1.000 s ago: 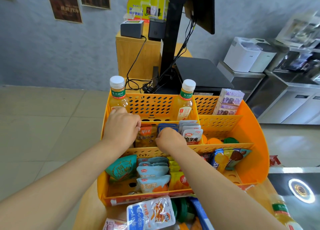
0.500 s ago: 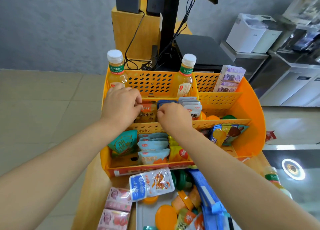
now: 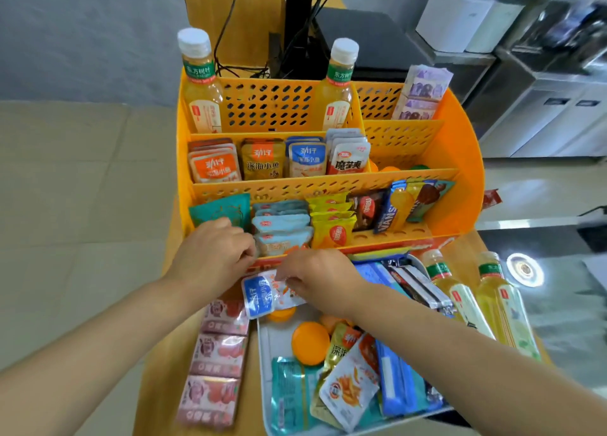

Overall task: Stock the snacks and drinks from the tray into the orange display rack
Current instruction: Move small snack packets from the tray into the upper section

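One blue-and-white snack packet (image 3: pixel 267 294) lies at the far left corner of the tray (image 3: pixel 266 343), half over its rim and just in front of the orange display rack (image 3: pixel 460 160). The right hand (image 3: pixel 320 276) rests on it with curled fingers and seems to pinch its upper edge, so this grip is closed on the packet. The left hand (image 3: pixel 213 255) is beside it at the front edge of the rack, fingers curled; whether it holds anything I cannot tell. I judge the step in hand to be taking this packet up to the rack. The matching blue packets (image 3: pixel 307 160) stand upright in the middle row, between the brown packets (image 3: pixel 262 160) and the white packets (image 3: pixel 348 160), so it should go there. To do it well, pinch the packet by a sealed edge, not by the soft middle, lift it clear of the orange round lids (image 3: pixel 310 343) in the tray, turn it upright with the printed face to the front, and slide it behind or before its fellows without tipping them. The left hand can steady that row. Two bottles (image 3: pixel 198 84) stand in the back row, and two more bottles (image 3: pixel 486 301) lie on the right side of the tray, with many packets left there. Pink packs (image 3: pixel 218 357) lie on the wooden surface (image 3: pixel 157 370) left of the tray
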Action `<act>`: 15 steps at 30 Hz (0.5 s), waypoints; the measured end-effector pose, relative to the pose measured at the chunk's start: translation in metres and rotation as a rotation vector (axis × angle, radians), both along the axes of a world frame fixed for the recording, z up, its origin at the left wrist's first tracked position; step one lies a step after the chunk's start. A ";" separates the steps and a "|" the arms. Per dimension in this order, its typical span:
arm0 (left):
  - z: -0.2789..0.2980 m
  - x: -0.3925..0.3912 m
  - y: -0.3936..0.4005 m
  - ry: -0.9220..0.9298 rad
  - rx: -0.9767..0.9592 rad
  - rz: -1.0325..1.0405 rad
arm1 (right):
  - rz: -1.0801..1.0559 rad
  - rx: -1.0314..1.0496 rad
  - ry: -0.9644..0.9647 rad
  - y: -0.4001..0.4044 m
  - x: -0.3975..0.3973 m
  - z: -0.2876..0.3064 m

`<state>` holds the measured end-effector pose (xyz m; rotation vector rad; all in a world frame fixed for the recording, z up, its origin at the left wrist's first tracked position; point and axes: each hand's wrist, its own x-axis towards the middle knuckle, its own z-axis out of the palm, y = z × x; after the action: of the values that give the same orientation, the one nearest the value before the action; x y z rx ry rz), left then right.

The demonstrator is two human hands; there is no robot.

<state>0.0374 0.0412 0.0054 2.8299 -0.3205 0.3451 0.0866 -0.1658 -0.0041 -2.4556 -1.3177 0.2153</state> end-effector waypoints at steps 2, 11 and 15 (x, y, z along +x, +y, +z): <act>-0.003 -0.005 -0.002 0.006 0.015 -0.040 | 0.078 -0.091 -0.105 0.007 -0.003 -0.007; -0.026 -0.033 -0.009 -0.020 0.019 -0.264 | -0.022 -0.332 -0.213 0.005 -0.011 -0.013; -0.040 -0.048 -0.026 -0.039 0.004 -0.428 | -0.137 -0.332 -0.170 0.001 -0.010 -0.005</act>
<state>-0.0106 0.0152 -0.0348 2.6642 -0.9125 0.3042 0.0766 -0.1647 -0.0088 -2.8881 -1.2578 0.2083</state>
